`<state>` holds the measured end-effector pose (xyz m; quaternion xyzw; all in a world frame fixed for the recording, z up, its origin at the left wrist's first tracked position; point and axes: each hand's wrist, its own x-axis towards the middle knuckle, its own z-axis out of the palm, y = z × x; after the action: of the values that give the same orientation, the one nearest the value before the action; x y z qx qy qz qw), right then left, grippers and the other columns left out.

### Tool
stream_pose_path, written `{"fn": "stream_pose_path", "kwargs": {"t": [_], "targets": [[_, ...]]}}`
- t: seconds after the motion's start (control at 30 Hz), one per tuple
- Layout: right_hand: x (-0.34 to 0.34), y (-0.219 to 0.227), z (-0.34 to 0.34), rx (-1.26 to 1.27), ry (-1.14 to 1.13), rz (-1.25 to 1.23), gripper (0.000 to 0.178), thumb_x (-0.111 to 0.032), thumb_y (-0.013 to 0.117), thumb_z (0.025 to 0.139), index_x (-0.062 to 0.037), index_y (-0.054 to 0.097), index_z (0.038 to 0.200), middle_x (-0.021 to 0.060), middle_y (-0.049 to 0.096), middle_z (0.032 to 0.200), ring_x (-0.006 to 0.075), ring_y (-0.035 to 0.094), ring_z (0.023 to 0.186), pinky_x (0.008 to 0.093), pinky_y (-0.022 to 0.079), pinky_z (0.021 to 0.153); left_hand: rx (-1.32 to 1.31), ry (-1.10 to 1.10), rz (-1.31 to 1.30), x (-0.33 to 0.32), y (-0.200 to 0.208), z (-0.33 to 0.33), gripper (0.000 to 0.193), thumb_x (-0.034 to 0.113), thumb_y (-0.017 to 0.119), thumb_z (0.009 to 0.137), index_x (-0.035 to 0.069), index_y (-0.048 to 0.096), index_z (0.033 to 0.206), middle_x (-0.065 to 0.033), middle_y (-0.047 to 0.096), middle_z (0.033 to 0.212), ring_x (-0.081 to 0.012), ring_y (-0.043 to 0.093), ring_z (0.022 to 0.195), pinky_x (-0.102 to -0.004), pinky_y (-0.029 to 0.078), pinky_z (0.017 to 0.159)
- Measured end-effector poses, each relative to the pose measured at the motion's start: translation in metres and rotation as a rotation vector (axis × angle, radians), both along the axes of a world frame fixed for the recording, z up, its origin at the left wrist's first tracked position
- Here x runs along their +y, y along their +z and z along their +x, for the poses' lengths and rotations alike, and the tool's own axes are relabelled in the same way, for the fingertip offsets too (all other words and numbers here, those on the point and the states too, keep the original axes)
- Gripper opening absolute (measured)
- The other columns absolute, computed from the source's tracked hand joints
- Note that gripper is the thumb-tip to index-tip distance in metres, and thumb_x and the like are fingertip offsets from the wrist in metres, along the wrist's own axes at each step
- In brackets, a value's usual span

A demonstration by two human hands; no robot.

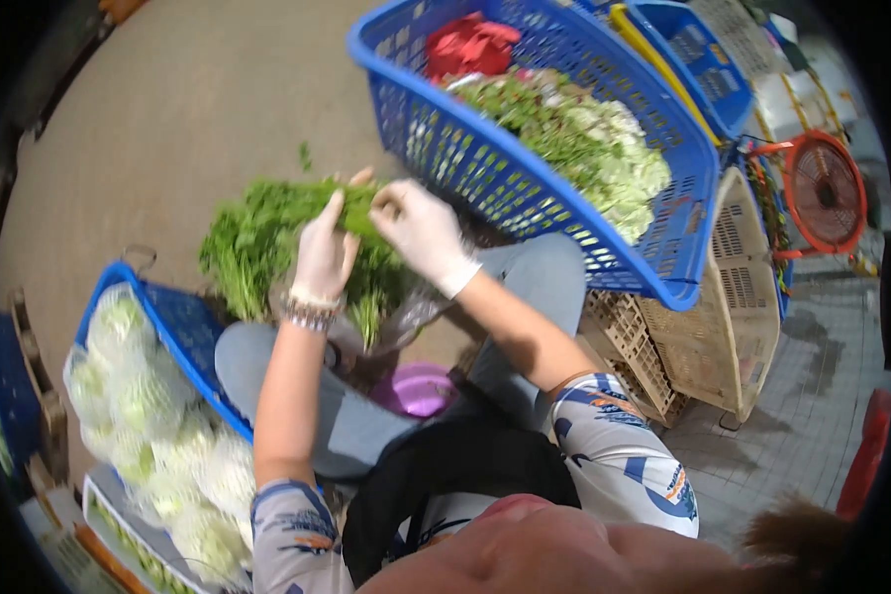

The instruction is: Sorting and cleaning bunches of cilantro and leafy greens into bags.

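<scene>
The largest thing is a blue plastic basket (465, 163), long, with walls pierced by small slots; inside lie leafy trimmings (564, 129), ragged and mixed green and pale. Just beside its right end stand beige crates (738, 297), of hard plastic with a lattice of holes. At the person's left, a smooth-rimmed blue crate (183, 317) is next to round, pale cabbages (148, 396) (some seem wrapped in thin, shiny film). The leafy green bunch (243, 247), feathery and soft, is in front of the knees, near the basket, with its leaves spread to the left. The left hand (322, 257), in a thin whitish glove, is closed around this bunch, with the thumb up. The right hand (421, 233), gloved also, has fingers curled toward the thumb beside the stems; whether they pinch one, I cannot tell. Between the legs sits a round purple bowl (416, 389), smooth and glossy.
</scene>
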<state>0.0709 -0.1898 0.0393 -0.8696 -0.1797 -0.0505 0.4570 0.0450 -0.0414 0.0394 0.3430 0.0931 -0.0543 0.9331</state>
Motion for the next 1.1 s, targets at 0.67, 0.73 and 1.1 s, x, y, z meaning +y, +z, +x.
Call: {"fn": "stream_pose_path", "kwargs": {"t": [0.67,0.73,1.1], "targets": [[-0.026,0.015,0.009,0.698,0.314,0.676,0.014,-0.016,0.052,0.096,-0.0035,0.049,0.102,0.0053,0.062,0.079,0.0113,0.062,0.061,0.0223,0.049,0.054,0.025,0.033,-0.221,0.044,-0.004,0.003,0.043,0.018,0.037,0.105,-0.008,0.042,0.138,-0.0186,0.052,0.137,-0.0273,0.051,0.125,-0.0409,0.041,0.108],[-0.033,0.020,0.011,0.693,0.322,0.667,0.012,-0.015,0.052,0.095,-0.0045,0.048,0.099,0.0044,0.060,0.078,0.0104,0.061,0.062,0.0226,0.049,0.056,0.010,0.056,-0.272,0.059,-0.016,0.006,0.043,0.017,0.039,0.105,-0.008,0.040,0.139,-0.0197,0.050,0.139,-0.0281,0.050,0.127,-0.0415,0.042,0.109],[-0.092,0.081,0.013,0.241,0.140,0.768,0.007,-0.006,0.054,0.094,-0.0034,0.049,0.098,0.0035,0.058,0.080,0.0106,0.059,0.065,0.0250,0.053,0.061,-0.077,0.131,-0.274,0.080,-0.023,0.003,0.044,0.017,0.036,0.105,-0.008,0.037,0.142,-0.0194,0.047,0.143,-0.0281,0.049,0.128,-0.0397,0.043,0.110]]}}
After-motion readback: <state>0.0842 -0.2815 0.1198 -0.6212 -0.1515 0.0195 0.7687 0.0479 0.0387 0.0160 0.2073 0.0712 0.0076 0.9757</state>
